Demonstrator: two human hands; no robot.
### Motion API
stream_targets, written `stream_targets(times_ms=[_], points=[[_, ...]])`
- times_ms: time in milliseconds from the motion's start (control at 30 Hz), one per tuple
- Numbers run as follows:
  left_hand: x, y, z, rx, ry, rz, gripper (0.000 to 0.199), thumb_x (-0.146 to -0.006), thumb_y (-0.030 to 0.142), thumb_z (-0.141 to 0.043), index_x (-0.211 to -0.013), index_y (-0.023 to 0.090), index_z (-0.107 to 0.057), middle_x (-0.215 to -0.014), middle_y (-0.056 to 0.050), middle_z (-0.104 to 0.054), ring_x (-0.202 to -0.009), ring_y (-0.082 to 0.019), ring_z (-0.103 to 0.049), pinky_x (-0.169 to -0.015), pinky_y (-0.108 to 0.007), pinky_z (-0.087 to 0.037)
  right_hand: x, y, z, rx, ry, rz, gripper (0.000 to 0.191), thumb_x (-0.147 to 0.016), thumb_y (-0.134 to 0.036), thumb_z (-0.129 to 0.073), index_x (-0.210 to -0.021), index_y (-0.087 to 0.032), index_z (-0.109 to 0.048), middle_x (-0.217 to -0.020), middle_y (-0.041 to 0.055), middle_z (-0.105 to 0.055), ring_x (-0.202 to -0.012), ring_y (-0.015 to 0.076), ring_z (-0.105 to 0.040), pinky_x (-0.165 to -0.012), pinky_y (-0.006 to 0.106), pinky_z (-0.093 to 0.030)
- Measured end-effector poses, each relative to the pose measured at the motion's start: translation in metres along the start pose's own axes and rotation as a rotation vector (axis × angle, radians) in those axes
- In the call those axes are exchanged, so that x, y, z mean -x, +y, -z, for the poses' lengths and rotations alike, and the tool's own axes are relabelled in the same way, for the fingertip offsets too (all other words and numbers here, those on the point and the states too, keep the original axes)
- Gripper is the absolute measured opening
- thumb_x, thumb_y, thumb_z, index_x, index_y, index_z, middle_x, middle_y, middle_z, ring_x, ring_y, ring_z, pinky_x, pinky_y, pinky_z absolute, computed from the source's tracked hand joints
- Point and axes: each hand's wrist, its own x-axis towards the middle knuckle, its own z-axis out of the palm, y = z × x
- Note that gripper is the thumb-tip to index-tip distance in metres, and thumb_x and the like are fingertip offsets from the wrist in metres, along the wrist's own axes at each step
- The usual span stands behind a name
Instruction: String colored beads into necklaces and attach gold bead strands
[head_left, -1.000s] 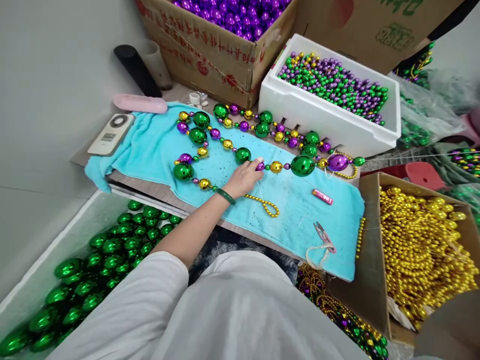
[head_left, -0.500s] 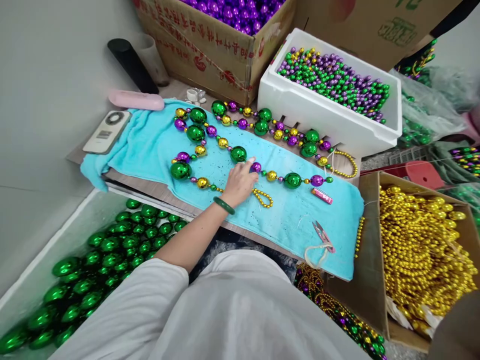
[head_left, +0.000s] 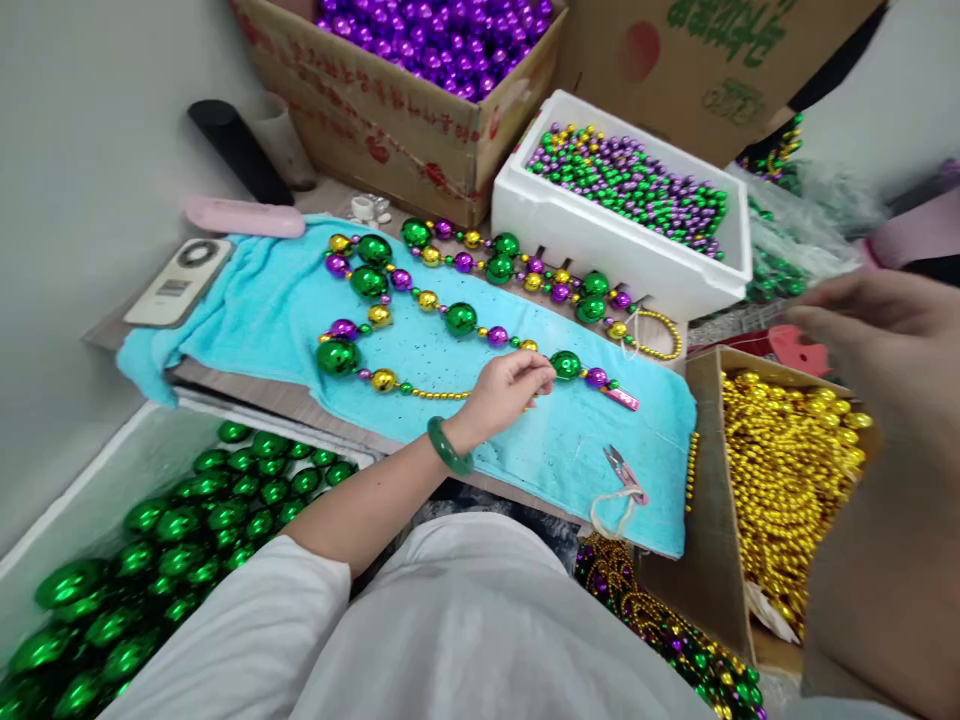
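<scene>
My left hand (head_left: 514, 387), with a green bangle (head_left: 450, 447) on its wrist, is over the turquoise towel (head_left: 420, 420). Its thumb and fingers are pinched at the small gold beads (head_left: 442, 395) ending the bead necklace (head_left: 460, 319), mostly covering them. That necklace of green, purple and gold balls curves across the towel. My right hand (head_left: 870, 340) is raised at the right, close to the camera and blurred, fingertips drawn together; what they hold cannot be made out. A lighter (head_left: 619, 398) lies by the necklace's right end, and pink-handled thread snips (head_left: 625, 475) lie nearer me.
A foam box (head_left: 622, 235) of small mixed beads stands behind the towel, beside a carton (head_left: 420, 150) of purple balls. Gold bead strings (head_left: 780, 500) fill a carton at right. Large green balls (head_left: 180, 550) lie in a bin at left. A white phone-like device (head_left: 178, 283) rests on the towel.
My left hand has moved from the necklace's middle to the gold bead end and its fingers have closed. My right hand has come into view at right. The view has shifted slightly.
</scene>
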Motion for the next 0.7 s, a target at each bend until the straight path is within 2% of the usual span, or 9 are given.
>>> stream_targets(times_ms=[67, 100, 200, 267, 367, 467, 533, 600, 700], points=[[-0.008, 0.014, 0.000, 0.067, -0.016, 0.052, 0.017, -0.078, 0.033, -0.062, -0.078, 0.016, -0.061, -0.068, -0.001, -0.062, -0.058, -0.010, -0.055, -0.052, -0.021, -0.044, -0.001, -0.009, -0.002, -0.062, -0.129, -0.077, 0.007, -0.075, -0.016, -0.071, -0.071, -0.015, -0.066, -0.062, 0.0029, -0.063, -0.052, 0.0073, -0.051, -0.054, 0.029, -0.038], [-0.013, 0.021, 0.001, 0.077, -0.032, 0.069, 0.019, -0.077, 0.034, -0.063, -0.077, 0.016, -0.061, -0.068, -0.001, -0.061, -0.059, -0.010, -0.056, -0.051, -0.021, -0.043, 0.000, -0.013, -0.007, -0.133, -0.220, -0.126, 0.008, -0.075, -0.014, -0.069, -0.069, -0.015, -0.064, -0.059, 0.0028, -0.062, -0.050, 0.0070, -0.049, -0.052, 0.029, -0.035], [-0.025, 0.039, 0.000, 0.041, -0.099, 0.083, 0.022, -0.073, 0.036, -0.067, -0.073, 0.015, -0.062, -0.070, -0.002, -0.061, -0.062, -0.011, -0.058, -0.051, -0.022, -0.041, 0.007, -0.019, -0.030, -0.352, -0.449, -0.254, 0.007, -0.075, -0.020, -0.066, -0.072, -0.017, -0.060, -0.051, -0.0013, -0.055, -0.043, 0.0071, -0.042, -0.046, 0.028, -0.027], [-0.031, 0.049, -0.001, -0.009, -0.131, 0.063, 0.023, -0.073, 0.037, -0.068, -0.071, 0.014, -0.063, -0.070, -0.002, -0.061, -0.063, -0.011, -0.058, -0.052, -0.023, -0.042, 0.014, -0.019, -0.048, -0.391, -0.505, -0.262, 0.011, -0.072, -0.024, -0.068, -0.073, -0.018, -0.059, -0.048, -0.0045, -0.049, -0.042, 0.0067, -0.036, -0.045, 0.027, -0.024], [-0.038, 0.058, -0.008, -0.056, -0.153, 0.040, 0.024, -0.073, 0.038, -0.067, -0.070, 0.015, -0.062, -0.069, -0.002, -0.061, -0.062, -0.011, -0.058, -0.054, -0.023, -0.041, 0.023, -0.017, -0.072, -0.393, -0.496, -0.131, 0.014, -0.071, -0.027, -0.070, -0.071, -0.017, -0.061, -0.052, -0.0047, -0.048, -0.047, 0.0072, -0.036, -0.047, 0.026, -0.026], [-0.041, 0.061, -0.017, -0.085, -0.181, 0.021, 0.024, -0.074, 0.037, -0.067, -0.068, 0.015, -0.062, -0.066, -0.002, -0.060, -0.061, -0.011, -0.057, -0.053, -0.023, -0.039, 0.029, -0.017, -0.088, -0.407, -0.458, -0.014, 0.014, -0.071, -0.026, -0.070, -0.080, -0.017, -0.064, -0.050, -0.0072, -0.043, -0.047, 0.0071, -0.033, -0.049, 0.026, -0.025], [-0.042, 0.061, -0.022, -0.087, -0.192, 0.011, 0.024, -0.074, 0.038, -0.067, -0.069, 0.015, -0.062, -0.066, -0.002, -0.060, -0.061, -0.011, -0.057, -0.051, -0.023, -0.037, 0.032, -0.018, -0.093, -0.409, -0.409, 0.039, 0.015, -0.072, -0.028, -0.069, -0.082, -0.018, -0.065, -0.050, -0.0075, -0.042, -0.047, 0.0074, -0.032, -0.049, 0.026, -0.025], [-0.042, 0.060, -0.025, -0.084, -0.195, -0.001, 0.023, -0.074, 0.038, -0.066, -0.071, 0.015, -0.063, -0.066, -0.002, -0.061, -0.061, -0.011, -0.056, -0.051, -0.023, -0.035, 0.035, -0.019, -0.096, -0.398, -0.360, 0.083, 0.015, -0.074, -0.032, -0.068, -0.075, -0.017, -0.066, -0.051, -0.0057, -0.044, -0.049, 0.0081, -0.034, -0.050, 0.026, -0.026], [-0.040, 0.057, -0.027, -0.095, -0.211, -0.013, 0.022, -0.076, 0.035, -0.065, -0.069, 0.015, -0.063, -0.063, 0.000, -0.059, -0.058, -0.010, -0.052, -0.054, -0.024, -0.038, 0.040, -0.018, -0.095, -0.357, -0.324, 0.122, 0.019, -0.078, -0.035, -0.065, -0.070, -0.017, -0.066, -0.052, -0.0040, -0.046, -0.051, 0.0089, -0.036, -0.051, 0.026, -0.027]])
